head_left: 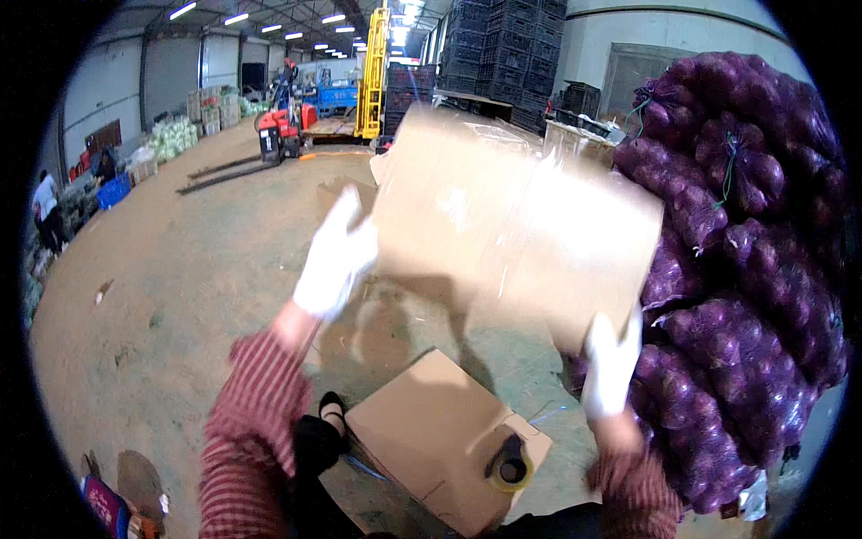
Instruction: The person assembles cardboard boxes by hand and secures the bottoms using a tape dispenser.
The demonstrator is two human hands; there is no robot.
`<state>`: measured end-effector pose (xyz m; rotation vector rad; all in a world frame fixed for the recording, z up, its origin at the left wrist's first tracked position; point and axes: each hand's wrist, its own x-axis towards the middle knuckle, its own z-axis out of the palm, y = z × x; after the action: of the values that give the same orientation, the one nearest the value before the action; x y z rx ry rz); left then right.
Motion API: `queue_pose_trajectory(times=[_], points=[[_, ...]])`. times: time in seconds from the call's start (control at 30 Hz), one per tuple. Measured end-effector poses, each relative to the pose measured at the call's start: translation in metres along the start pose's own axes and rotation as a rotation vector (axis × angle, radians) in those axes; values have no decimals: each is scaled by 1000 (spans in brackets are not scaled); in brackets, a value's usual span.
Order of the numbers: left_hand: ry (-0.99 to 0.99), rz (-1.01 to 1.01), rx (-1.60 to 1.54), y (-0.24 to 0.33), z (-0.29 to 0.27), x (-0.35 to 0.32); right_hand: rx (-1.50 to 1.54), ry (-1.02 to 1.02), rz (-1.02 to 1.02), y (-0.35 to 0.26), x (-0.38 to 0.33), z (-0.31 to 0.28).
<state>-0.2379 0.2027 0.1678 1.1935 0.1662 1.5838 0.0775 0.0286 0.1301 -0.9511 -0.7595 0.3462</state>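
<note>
You hold a large flat brown cardboard box (512,216) up in front of you with both hands, and it is blurred, so its details are not clear. Your left hand (334,256), in a white glove, grips the left edge of the cardboard, with the fingers closed around that edge. Your right hand (612,364), also in a white glove, holds the lower right corner of the same cardboard from below, and the fingers are wrapped on it. The cardboard is in the air, tilted, with its right side lower than its left side, and it is just beside the big pile of purple net sacks of onions (745,269) that fills the right side of the view. Both your sleeves are striped in red and dark colour. Below the cardboard, on the concrete floor (180,269), lies a second brown cardboard box (431,431), closed and flat on top, and a roll of brown packing tape (512,467) rests on its right corner. Your dark shoe (332,413) is just beside the left side of this box. Far behind, on the floor, stands a red pallet truck (277,135), and near it a yellow steel column (373,72). Dark stacked plastic crates (503,45) stand at the back wall.
</note>
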Motion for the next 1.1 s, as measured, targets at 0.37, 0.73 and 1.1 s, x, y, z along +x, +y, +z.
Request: queue_pose_trajectory(times=[0.37, 0.73, 1.1], points=[[412, -995, 488, -261, -87, -197, -843, -544, 565, 161, -28, -49], [324, -1679, 1099, -341, -127, -437, -1665, -382, 875, 291, -204, -164], [415, -1817, 1097, -363, -161, -451, -1760, -757, 1041, 291, -192, -153]])
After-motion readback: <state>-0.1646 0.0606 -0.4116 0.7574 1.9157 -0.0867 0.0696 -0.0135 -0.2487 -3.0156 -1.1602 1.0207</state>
